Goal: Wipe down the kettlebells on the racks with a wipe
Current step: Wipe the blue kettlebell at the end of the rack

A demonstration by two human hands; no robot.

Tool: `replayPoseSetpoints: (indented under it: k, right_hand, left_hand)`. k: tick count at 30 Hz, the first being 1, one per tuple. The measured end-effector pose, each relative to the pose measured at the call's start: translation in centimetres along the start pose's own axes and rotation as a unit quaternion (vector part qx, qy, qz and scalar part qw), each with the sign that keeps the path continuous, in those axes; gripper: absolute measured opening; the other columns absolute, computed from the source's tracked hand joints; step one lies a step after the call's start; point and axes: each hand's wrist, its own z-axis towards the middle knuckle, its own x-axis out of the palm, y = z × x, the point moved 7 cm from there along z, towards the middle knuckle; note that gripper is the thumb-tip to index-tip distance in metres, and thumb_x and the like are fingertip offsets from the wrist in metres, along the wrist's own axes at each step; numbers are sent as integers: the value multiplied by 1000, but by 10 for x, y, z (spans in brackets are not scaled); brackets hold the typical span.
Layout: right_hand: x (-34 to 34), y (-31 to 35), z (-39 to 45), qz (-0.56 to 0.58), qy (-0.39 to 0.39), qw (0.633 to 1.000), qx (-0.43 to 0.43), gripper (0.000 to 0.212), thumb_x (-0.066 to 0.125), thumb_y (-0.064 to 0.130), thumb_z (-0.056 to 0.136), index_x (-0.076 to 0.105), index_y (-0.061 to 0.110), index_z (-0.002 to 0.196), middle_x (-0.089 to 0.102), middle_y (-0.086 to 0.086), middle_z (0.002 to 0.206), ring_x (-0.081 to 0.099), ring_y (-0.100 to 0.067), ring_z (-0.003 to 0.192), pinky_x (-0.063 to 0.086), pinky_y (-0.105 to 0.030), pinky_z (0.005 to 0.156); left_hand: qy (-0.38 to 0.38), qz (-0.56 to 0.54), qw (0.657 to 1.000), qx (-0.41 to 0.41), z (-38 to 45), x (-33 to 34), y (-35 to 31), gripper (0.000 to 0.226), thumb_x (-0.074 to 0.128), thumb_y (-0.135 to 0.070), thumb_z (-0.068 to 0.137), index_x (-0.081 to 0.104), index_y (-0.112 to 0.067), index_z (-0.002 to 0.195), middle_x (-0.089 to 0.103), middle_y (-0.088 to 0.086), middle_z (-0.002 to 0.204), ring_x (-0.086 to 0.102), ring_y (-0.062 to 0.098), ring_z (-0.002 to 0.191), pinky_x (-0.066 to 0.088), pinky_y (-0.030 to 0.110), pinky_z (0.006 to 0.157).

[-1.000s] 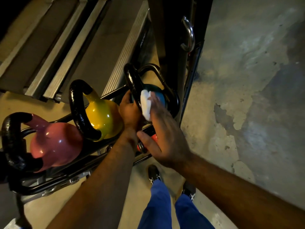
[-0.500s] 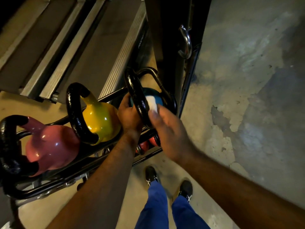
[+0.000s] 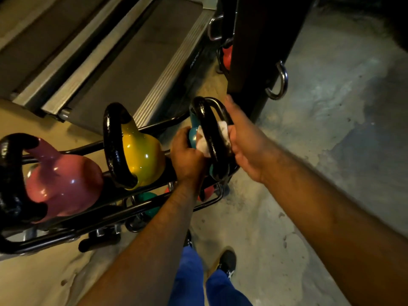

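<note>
Moved: my right hand [image 3: 245,146] has slid from the front of the handle round to its right side, and the white wipe now pokes out on both sides of the bar.
Right hand: my fingers curl round the shiny black loop handle [image 3: 209,138] of the teal kettlebell [image 3: 193,134] and press the crumpled white wipe [image 3: 223,131] onto the bar.
Left hand: my left hand [image 3: 186,157] grips the teal kettlebell low down on its left side, just beside the wipe.
Hands together or apart: they sit near each other, with the black handle between them.
Where the kettlebell is: it sits at the right end of the top shelf of the black metal rack [image 3: 141,208].
Neighbours: a yellow kettlebell with a black handle [image 3: 141,155] sits just left of my left hand, and a pink kettlebell with a black handle [image 3: 61,184] sits further left.
Lower shelf: I can see bits of a green ball shape [image 3: 150,198] and a red one [image 3: 207,192] under the top row.
Behind: a grey treadmill belt [image 3: 123,62] lies past the rack.
Floor: my blue trouser legs [image 3: 192,277] and black shoes [image 3: 227,261] stand on patchy grey concrete [image 3: 320,162].
</note>
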Motion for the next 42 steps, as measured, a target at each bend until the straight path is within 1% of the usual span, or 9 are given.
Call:
replayPoseSetpoints:
  k: [5, 9, 14, 20, 23, 29, 34, 37, 42]
  right_hand:
    - [16, -8, -20, -51, -24, 998, -41, 76, 31, 80, 76, 63, 35, 129, 69, 6, 119, 64, -5, 108, 50, -24, 82]
    - [8, -4, -12, -21, 27, 999, 36, 89, 19, 85, 85, 67, 24, 128, 74, -1, 120, 65, -17, 118, 42, -42, 106]
    - [4, 8, 2, 54, -6, 998, 17, 66, 25, 69, 99, 68, 25, 123, 75, -2, 118, 67, -19, 117, 44, -42, 107]
    - [17, 17, 7, 101, -122, 987, 7, 33, 44, 37, 107, 69, 15, 104, 76, -13, 106, 74, -25, 95, 61, -38, 80]
    - [13, 12, 2, 104, -143, 984, 14, 30, 46, 28, 107, 68, 10, 113, 75, -13, 102, 74, -22, 87, 61, -37, 79]
    - [17, 45, 13, 136, -97, 986, 8, 42, 46, 36, 105, 67, 2, 119, 69, -17, 102, 69, -23, 84, 58, -35, 75]
    - [26, 28, 3, 21, -81, 996, -11, 36, 42, 38, 107, 69, 16, 116, 73, -17, 113, 70, -23, 103, 56, -42, 94]
    - [26, 25, 3, 88, -67, 994, 3, 42, 38, 41, 107, 68, 14, 121, 73, -14, 119, 69, -27, 113, 55, -42, 96]
    - [28, 62, 41, 102, -71, 992, 8, 57, 39, 46, 106, 56, -1, 132, 67, -23, 118, 66, -32, 105, 56, -35, 82]
  left_hand:
    - [-4, -15, 999, -48, 5, -5, 13, 11, 71, -41, 83, 62, -41, 89, 69, -6, 94, 67, 13, 88, 58, 46, 81]
    - [-7, 25, 1000, -13, 2, -4, 15, 18, 71, -36, 87, 62, -36, 102, 68, -9, 98, 67, 12, 91, 57, 47, 80]
    - [-11, 20, 999, -48, 11, -1, 13, 19, 75, -40, 80, 60, -48, 90, 68, -12, 94, 66, 8, 87, 59, 43, 79]
    - [4, 26, 998, -60, 16, -3, 18, 23, 64, -40, 78, 63, -39, 101, 70, -11, 99, 66, 8, 91, 58, 43, 81]
    - [12, 36, 998, -42, 16, 0, 20, 23, 68, -39, 85, 63, -31, 107, 68, -11, 100, 65, 7, 91, 58, 41, 80]
    - [4, 73, 997, 12, 11, -2, 3, 35, 53, -44, 89, 63, -17, 108, 60, -8, 98, 58, 13, 91, 52, 40, 82]
    - [1, 52, 999, -12, 13, -7, 7, 39, 53, -40, 81, 64, -18, 110, 60, -8, 102, 56, 9, 92, 45, 18, 79]
    - [2, 39, 999, -23, 14, -9, 12, 29, 64, -35, 86, 62, -21, 113, 57, -13, 104, 57, 8, 93, 46, 21, 79]
    - [-14, 81, 996, -14, 16, -5, 9, 48, 43, -57, 89, 63, -15, 104, 63, -1, 99, 58, 15, 90, 51, 36, 81]
